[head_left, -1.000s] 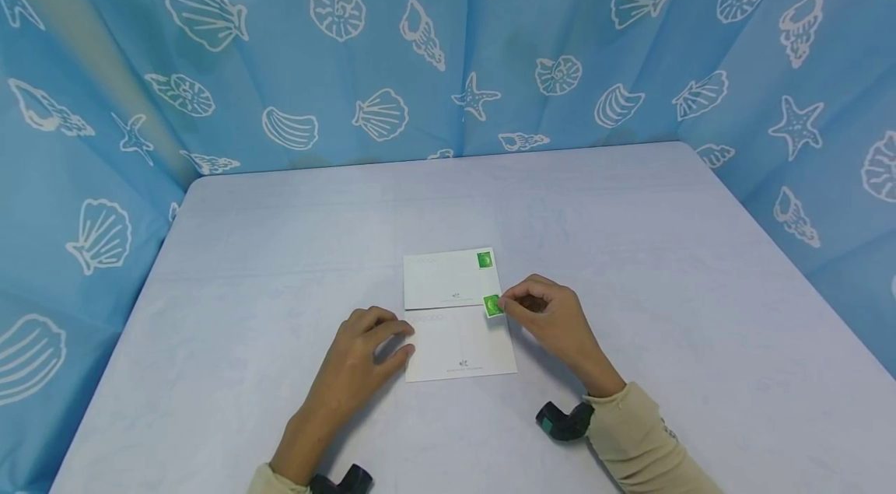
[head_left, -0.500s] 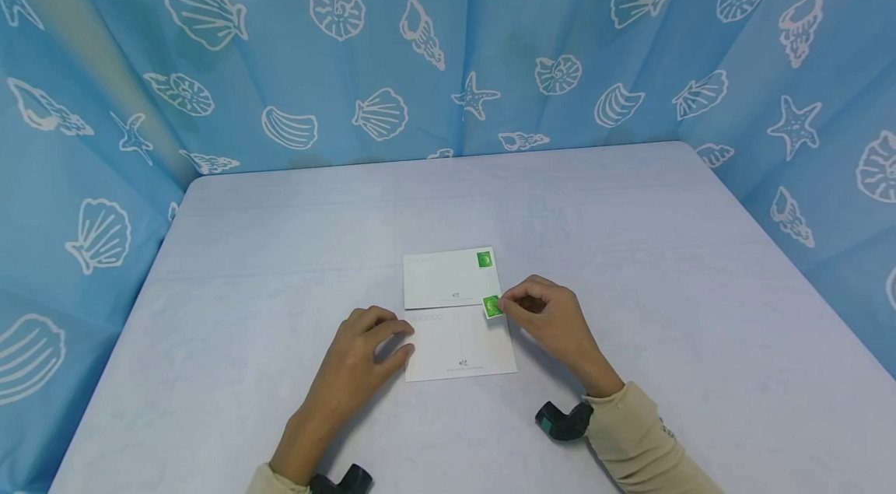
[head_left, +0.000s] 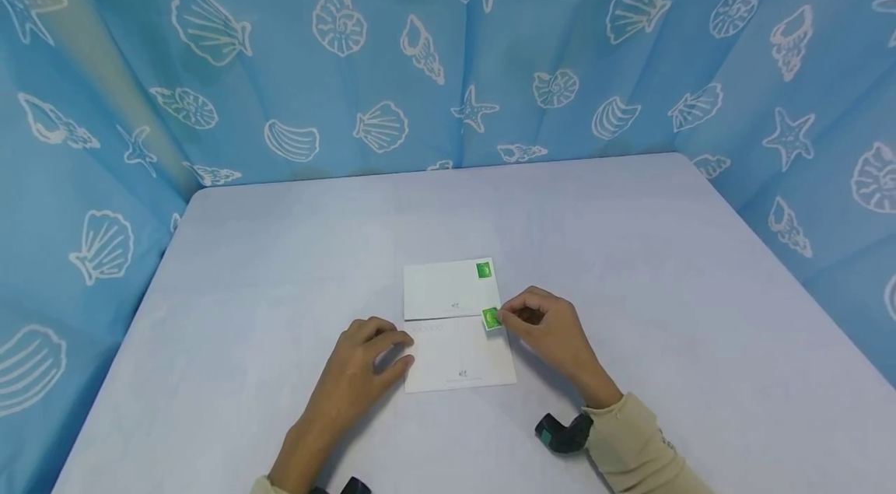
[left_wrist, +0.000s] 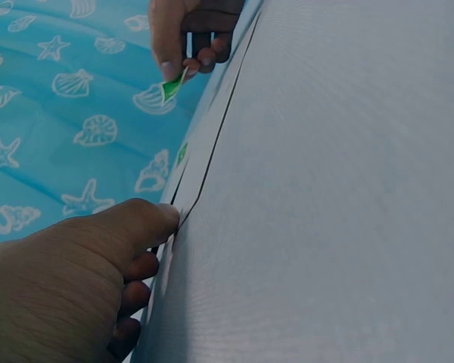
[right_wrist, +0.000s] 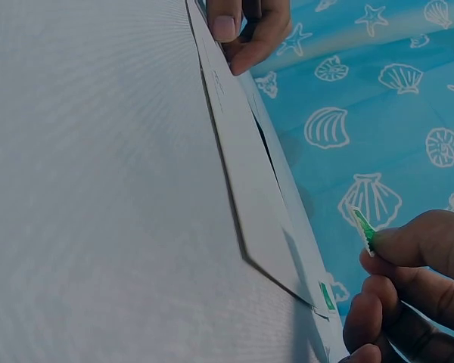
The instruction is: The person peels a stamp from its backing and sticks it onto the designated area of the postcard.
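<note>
Two white postcards lie one beyond the other on the table. The far postcard (head_left: 441, 288) bears a green stamp (head_left: 484, 270) in its upper right corner. At the left edge of the near postcard (head_left: 455, 362), my left hand (head_left: 364, 369) rests with thumb and index fingertips right at the card, the fingers loosely bent. My right hand (head_left: 553, 331) pinches another green stamp (head_left: 491, 318) by its right side, above the near postcard's upper right corner. In the right wrist view this stamp (right_wrist: 364, 228) stands tilted between thumb and index finger, raised over the card.
A pale cloth covers the table (head_left: 280, 245). Behind it and along both sides hangs a blue curtain (head_left: 392, 50) with white shell and starfish prints. A black wrist camera (head_left: 563, 432) sits by the right sleeve, and another (head_left: 355, 487) by the left wrist.
The head view has tilted slightly up, so everything sits a little lower in it. Both hands keep their places, the right one still pinching the stamp.
</note>
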### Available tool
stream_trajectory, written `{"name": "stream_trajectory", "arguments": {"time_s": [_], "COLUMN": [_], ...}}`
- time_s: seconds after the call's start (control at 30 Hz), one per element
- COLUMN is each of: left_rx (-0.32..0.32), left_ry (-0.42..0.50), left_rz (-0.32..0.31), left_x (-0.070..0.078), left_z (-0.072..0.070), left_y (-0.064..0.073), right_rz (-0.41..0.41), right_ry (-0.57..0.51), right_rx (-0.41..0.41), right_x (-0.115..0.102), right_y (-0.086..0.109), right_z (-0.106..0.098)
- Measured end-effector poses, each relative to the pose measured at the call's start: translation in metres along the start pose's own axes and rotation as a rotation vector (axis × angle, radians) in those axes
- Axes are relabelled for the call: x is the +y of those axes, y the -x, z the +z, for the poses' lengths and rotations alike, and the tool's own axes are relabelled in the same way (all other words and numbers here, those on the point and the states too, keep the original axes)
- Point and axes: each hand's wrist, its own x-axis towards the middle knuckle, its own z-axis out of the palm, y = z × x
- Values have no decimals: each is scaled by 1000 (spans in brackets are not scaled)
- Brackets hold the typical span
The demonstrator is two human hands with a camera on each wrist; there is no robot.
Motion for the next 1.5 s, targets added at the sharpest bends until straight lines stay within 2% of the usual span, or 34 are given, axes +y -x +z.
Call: {"name": "stream_trajectory", "arguments": {"time_s": [0.3,0.73,1.03,1.5], "left_rx": [-22,-24,-2,-12], "left_ry": [-9,-19,-9,9], "left_rz": [-22,-48,-22,-36], "left_x": [-1,1,0,1], "left_z": [2,0,1,0], "left_y": [7,4,3,1], "right_rz": [28,1,0,-31], "right_ry": [-9,-8,10,14], "right_rx": [-10,-14,-3,11], "right_x": [0,0,-2,-1], "right_y": [6,3,1,2], "right_z": [2,2,1,0]}}
